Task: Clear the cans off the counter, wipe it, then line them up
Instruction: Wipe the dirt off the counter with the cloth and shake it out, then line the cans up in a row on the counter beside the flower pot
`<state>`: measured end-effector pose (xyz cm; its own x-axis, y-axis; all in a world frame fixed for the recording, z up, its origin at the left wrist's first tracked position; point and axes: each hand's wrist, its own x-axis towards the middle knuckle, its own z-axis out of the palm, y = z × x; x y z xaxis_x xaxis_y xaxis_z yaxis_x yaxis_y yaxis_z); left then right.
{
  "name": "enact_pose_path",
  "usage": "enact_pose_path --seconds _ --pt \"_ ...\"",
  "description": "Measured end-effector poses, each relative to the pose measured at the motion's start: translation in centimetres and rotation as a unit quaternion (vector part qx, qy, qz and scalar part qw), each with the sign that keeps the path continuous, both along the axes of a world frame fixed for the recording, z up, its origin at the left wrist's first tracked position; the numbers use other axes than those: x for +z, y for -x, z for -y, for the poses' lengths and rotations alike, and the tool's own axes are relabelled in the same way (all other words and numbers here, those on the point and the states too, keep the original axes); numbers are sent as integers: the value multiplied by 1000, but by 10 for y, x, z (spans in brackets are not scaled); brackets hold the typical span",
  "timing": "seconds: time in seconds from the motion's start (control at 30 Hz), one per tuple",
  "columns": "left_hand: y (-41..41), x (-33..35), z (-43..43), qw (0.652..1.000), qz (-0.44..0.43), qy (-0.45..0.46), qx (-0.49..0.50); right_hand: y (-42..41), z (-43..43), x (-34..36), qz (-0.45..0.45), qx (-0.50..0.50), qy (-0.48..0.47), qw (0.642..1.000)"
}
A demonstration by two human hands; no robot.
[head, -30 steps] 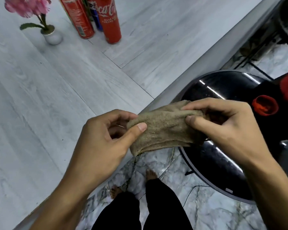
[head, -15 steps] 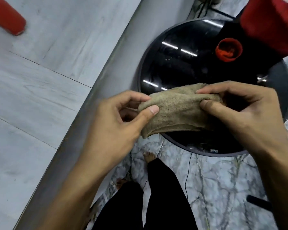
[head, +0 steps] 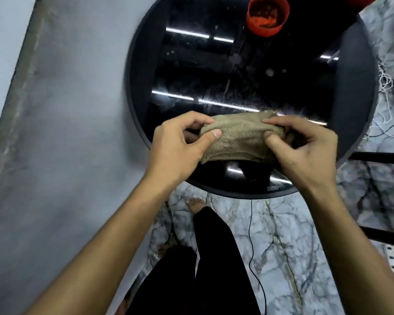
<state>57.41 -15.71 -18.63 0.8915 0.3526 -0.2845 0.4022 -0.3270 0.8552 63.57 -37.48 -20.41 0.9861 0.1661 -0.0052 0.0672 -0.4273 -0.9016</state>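
Note:
A folded brown cloth (head: 239,139) is stretched between both hands over a round glossy black table. My left hand (head: 180,146) pinches its left end with thumb on top. My right hand (head: 300,146) pinches its right end. The grey counter's side and edge (head: 62,110) fill the left part of the view. No cans are in sight.
The round black table (head: 248,64) carries a small red cup (head: 267,15) at its far side. Below lies a marble floor (head: 282,246) with a thin black cable (head: 251,242), my black trouser legs and bare feet. Dark bars (head: 382,155) stick in from the right.
The view has swung right and down, away from the counter top; the red cans and flower pot left the frame. Both hands keep hold of the cloth, now over the black table.

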Motion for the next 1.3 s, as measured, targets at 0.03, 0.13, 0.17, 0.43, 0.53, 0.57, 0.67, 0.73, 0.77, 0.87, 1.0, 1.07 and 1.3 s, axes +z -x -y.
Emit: enact_pose_path --seconds 0.03,0.13,0.17,0.43,0.53,0.57,0.67,0.73,0.77,0.87,1.0,1.07,1.3 --pt "-4 -11 2 1000 -6 -5 -6 -1 1 -11 0 -10 7 1000" --pt "-13 -37 5 999 -24 -13 -18 -4 3 -38 13 -19 39 999" --pt "-14 -43 5 999 -28 -15 -19 -3 4 -44 16 -19 49 999" --pt "-18 -66 6 994 -18 -85 -64 -3 7 -63 36 0 123 992" --pt "-15 -65 8 986 -1 -144 -89 -1 7 -62 36 9 159 986" --pt "-13 -65 10 983 4 -159 -91 0 8 -60 39 12 173 984" --pt "-8 -59 15 976 19 -194 -97 2 10 -53 51 18 209 976" --pt "-5 -54 17 972 30 -208 -101 3 13 -46 62 20 232 970" --pt "-4 -52 18 971 36 -210 -105 3 14 -43 66 21 242 968" --pt "-2 -44 21 971 38 -197 -130 3 15 -33 78 43 261 961" --pt "0 -33 21 971 23 -170 -169 0 10 -18 73 107 259 957" --pt "0 -27 19 968 23 -165 -186 -1 6 -9 80 134 267 951" --pt "10 9 0 968 42 -178 -172 -4 -20 33 91 198 273 937"
